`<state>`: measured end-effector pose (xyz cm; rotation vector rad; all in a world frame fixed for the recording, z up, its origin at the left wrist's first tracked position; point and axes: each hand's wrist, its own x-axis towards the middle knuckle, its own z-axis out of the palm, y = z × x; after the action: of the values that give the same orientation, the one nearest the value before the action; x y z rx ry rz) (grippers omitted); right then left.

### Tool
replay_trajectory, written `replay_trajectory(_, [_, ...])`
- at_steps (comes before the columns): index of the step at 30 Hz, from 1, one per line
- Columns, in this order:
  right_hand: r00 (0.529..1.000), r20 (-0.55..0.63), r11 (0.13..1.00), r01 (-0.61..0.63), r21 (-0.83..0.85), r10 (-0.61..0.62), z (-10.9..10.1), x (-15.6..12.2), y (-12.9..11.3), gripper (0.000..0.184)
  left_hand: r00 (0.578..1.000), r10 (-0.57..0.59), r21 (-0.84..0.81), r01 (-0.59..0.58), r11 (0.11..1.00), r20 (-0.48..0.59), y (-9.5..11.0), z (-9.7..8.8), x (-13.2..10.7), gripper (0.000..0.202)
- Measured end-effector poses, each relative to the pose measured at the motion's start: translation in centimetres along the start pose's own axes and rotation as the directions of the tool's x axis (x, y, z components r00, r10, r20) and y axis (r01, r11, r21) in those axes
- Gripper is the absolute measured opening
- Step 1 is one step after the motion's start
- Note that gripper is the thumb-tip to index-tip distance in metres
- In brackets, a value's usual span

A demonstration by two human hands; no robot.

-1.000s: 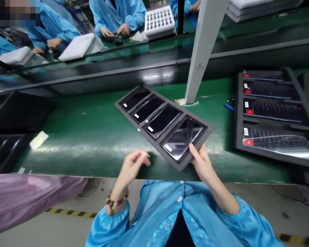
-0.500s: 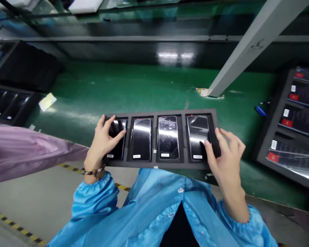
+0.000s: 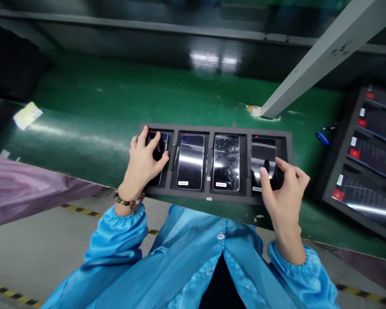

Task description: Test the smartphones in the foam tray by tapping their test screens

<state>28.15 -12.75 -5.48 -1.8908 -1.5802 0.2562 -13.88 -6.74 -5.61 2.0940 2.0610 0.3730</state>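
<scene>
A dark grey foam tray (image 3: 175, 159) lies on the green bench before me, holding several smartphones in separate slots. My left hand (image 3: 144, 161) is open over the leftmost smartphone (image 3: 160, 150), fingers spread across its upper part and thumb by its right edge. My right hand (image 3: 284, 184) is open at the rightmost smartphone (image 3: 262, 152); its thumb is at the screen and the index finger by the phone's right edge. Whether either phone is gripped is hard to tell. Between them lie two more phones, a plain dark one (image 3: 191, 161) and one with a bubbly film (image 3: 226, 163).
At right stands another dark tray (image 3: 330, 189) of phones with red and white labels. A blue object (image 3: 323, 138) lies beside it. A grey post (image 3: 309, 68) rises from the bench (image 3: 116, 103). Yellow paper (image 3: 28, 116) and black trays (image 3: 16, 60) are at left.
The tray has shifted right and away from me, both hands moving with it. My left fingers lie further over the leftmost phone; my right index finger has come inward from the tray's outer edge.
</scene>
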Motion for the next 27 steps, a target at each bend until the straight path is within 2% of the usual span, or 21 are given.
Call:
replay_trajectory(4, [0.999,-0.022,0.999,-0.036,0.018,0.036,-0.4,-0.6,0.0,0.054,1.0,-0.001,0.009,0.001,1.0,0.011,0.2,-0.2,0.1,0.072])
replay_trajectory(7, [0.999,-0.037,0.999,0.036,-0.017,-0.036,-0.3,-0.9,-0.9,0.055,0.998,0.001,-0.044,-0.004,0.999,-0.066,1.6,-0.7,-0.1,0.063])
replay_trajectory(10, [0.977,0.024,0.977,0.214,-0.015,-0.214,0.5,-1.4,-3.2,0.048,0.985,0.074,-0.082,-0.088,0.993,-0.158,5.7,-0.9,-0.3,0.057])
replay_trajectory(11, [0.963,0.075,0.965,0.263,-0.02,-0.261,1.0,-1.6,-4.1,0.047,0.981,0.134,-0.074,-0.145,0.987,-0.139,7.5,-0.7,-0.3,0.058])
replay_trajectory(13, [0.939,0.176,0.949,0.309,-0.06,-0.294,2.0,-2.0,-5.8,0.05,0.979,0.205,-0.019,-0.205,0.979,-0.008,10.9,-0.2,-0.2,0.063])
replay_trajectory(16, [0.935,0.227,0.951,0.297,-0.084,-0.272,3.2,-2.3,-7.1,0.056,0.984,0.147,0.072,-0.154,0.985,0.103,13.9,0.8,0.4,0.062])
replay_trajectory(20, [0.944,0.195,0.961,0.275,-0.01,-0.268,3.3,-2.5,-7.0,0.054,0.992,0.107,0.032,-0.109,0.994,0.066,14.3,1.4,0.6,0.06])
replay_trajectory(27, [0.951,0.202,0.972,0.228,0.055,-0.235,3.2,-2.4,-7.2,0.051,0.989,0.146,-0.087,-0.147,0.985,-0.013,13.7,1.8,0.5,0.054])
